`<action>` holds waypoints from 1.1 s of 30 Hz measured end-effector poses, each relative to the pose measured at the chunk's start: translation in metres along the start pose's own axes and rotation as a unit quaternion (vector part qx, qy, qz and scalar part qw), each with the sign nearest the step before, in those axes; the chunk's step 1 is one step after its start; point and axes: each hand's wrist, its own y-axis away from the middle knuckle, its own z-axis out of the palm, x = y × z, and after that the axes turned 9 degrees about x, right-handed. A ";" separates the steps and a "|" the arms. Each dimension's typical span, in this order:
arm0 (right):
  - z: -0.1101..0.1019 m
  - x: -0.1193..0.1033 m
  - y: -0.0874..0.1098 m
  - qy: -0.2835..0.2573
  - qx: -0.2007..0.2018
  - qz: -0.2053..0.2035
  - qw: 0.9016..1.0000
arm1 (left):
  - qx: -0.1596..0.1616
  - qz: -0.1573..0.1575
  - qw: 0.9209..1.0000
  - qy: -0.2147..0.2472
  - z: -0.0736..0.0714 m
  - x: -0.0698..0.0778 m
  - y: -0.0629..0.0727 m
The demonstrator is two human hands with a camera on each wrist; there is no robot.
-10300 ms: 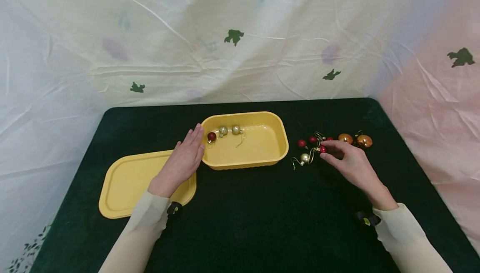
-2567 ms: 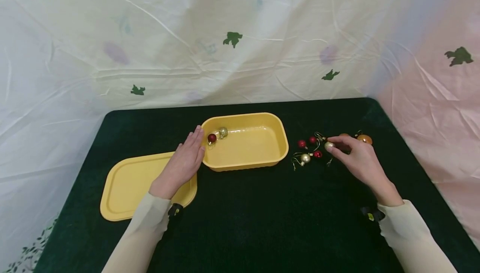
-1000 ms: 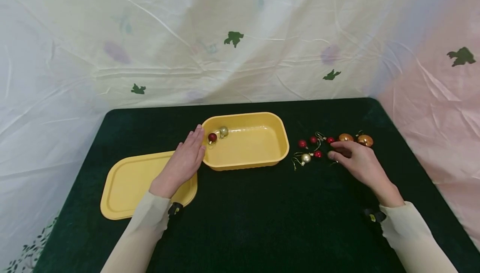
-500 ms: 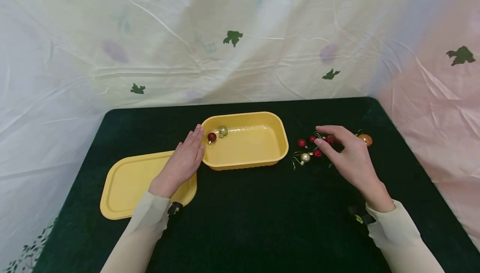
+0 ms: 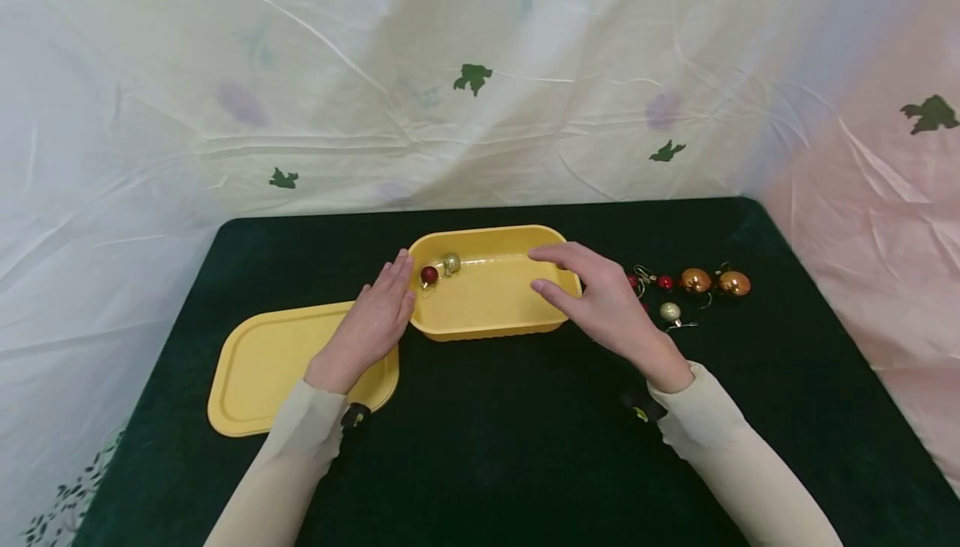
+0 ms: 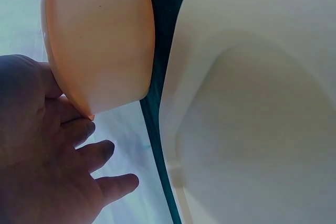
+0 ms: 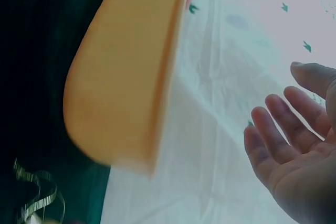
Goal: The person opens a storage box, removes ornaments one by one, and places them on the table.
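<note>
A yellow plastic box (image 5: pixel 487 333) stands on the dark green table, with a dark red ball ornament (image 5: pixel 428 275) and a small gold ball ornament (image 5: pixel 451 263) at its left end. My left hand (image 5: pixel 367 322) lies with fingers extended along the box's left rim, and its fingers (image 6: pixel 79 132) touch the rim in the left wrist view. Over the box's right end hovers my right hand (image 5: pixel 603 301), fingers spread and holding nothing. In the right wrist view that hand (image 7: pixel 294 140) is apart from the box wall (image 7: pixel 121 77). It partly hides the ornaments behind it.
A yellow lid (image 5: pixel 258 372) lies flat at the left, partly under the left forearm. Right of the box are two copper ball ornaments (image 5: pixel 696 281), a gold ball (image 5: pixel 670 312) with a hook, and red balls (image 5: pixel 664 282). A white patterned cloth (image 5: pixel 337 97) hangs behind the table.
A gold ball ornament left the box in my right hand and was put down among the ornaments on the right. That hand has since swung left over the box. My left hand has stayed put.
</note>
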 end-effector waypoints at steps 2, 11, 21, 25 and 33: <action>0.009 -0.002 -0.007 -0.005 -0.017 0.000 1.000 | 0.000 0.000 1.000 -0.001 0.000 0.000 0.000; 0.046 -0.003 -0.031 -0.021 -0.079 0.008 0.997 | 0.005 0.002 1.000 -0.001 0.000 -0.001 -0.001; 0.080 0.000 -0.049 -0.037 -0.137 0.031 0.989 | 0.008 0.003 1.000 -0.004 -0.001 -0.002 0.000; 0.094 0.002 -0.054 -0.034 -0.155 0.048 0.986 | 0.007 0.001 1.000 0.000 -0.001 -0.001 0.000; 0.113 0.002 -0.064 -0.002 -0.167 0.052 0.985 | 0.003 0.002 1.000 0.000 -0.001 -0.001 0.001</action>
